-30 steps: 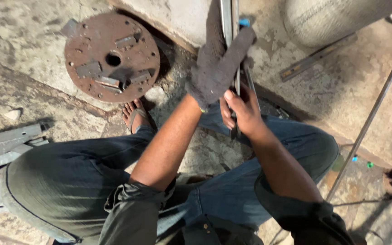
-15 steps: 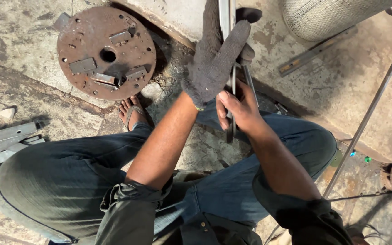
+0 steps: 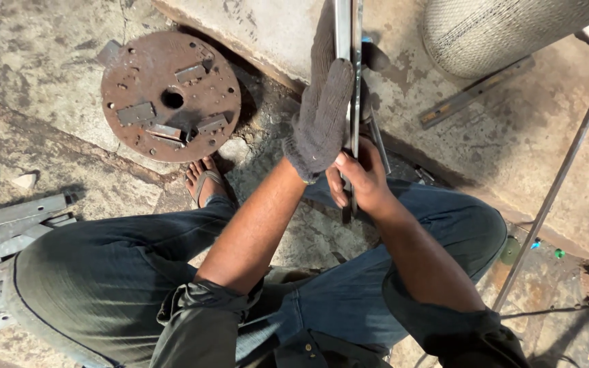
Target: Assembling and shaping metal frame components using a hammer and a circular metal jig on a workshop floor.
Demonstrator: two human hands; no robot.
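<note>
Gripping a pair of thin flat metal strips (image 3: pixel 346 41) that run vertically from top centre of the frame down to mid-frame, both hands sit close together at centre. Left hand (image 3: pixel 322 116), in a grey knit glove, is wrapped around the strips w/ fingers closed on them, just above the bare right hand (image 3: pixel 359 177), which is curled shut round the lower part of the same strips, thumb pressed vs. the metal edge. Strips' lower end pokes out below the right hand, over the lap. Person crouches in dark jeans; a sandalled foot (image 3: pixel 202 180) shows left of centre on the concrete floor (image 3: pixel 49 82). Upper left: rusty round steel disc (image 3: pixel 170 95) w/ centre hole, small holes and short plates welded on it. Far left edge: stack of grey angle bars (image 3: pixel 8 235). Upper right: mesh-wrapped cylinder (image 3: pixel 506 31); a flat bar (image 3: pixel 475 92) lies below it on the slab. Long thin rod (image 3: pixel 557 180) slants down the right side.
</note>
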